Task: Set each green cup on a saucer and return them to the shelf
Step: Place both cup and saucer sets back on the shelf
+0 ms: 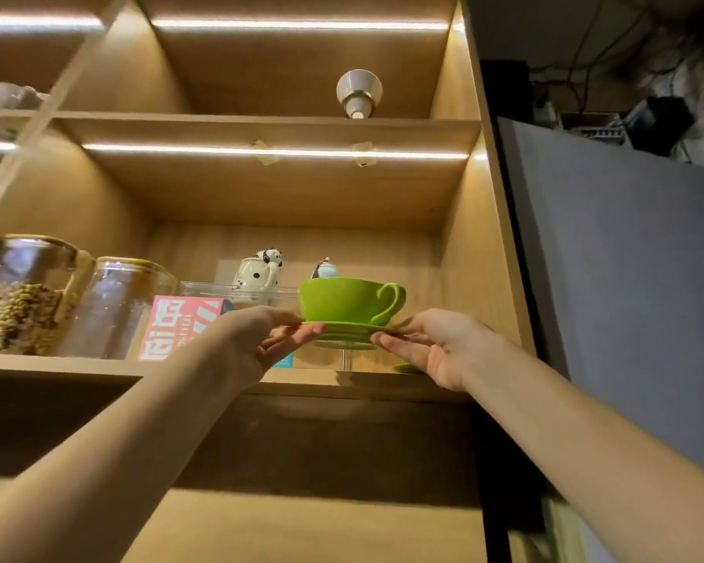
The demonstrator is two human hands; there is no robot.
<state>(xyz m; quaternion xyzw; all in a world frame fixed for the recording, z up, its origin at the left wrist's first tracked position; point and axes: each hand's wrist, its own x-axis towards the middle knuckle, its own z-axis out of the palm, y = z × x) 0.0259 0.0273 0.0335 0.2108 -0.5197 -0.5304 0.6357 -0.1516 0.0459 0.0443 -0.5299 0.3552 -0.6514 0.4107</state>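
Observation:
A green cup [344,300] with its handle to the right stands upright on a green saucer [348,332], held in the air just above and in front of the wooden shelf [62,365]. My left hand [261,337] pinches the saucer's left rim. On the opposite rim my right hand [431,345] grips the saucer with its fingers underneath. A sliver of another green saucer [407,367] lies on the shelf board behind my right hand.
On the shelf's left stand a glass jar of grain [21,296], a second glass jar [118,308] and a pink box [179,329]. A clear plastic box [240,292], a spotted dog mug [259,272] and a small figurine [326,270] sit behind. A grey panel [626,278] flanks the right.

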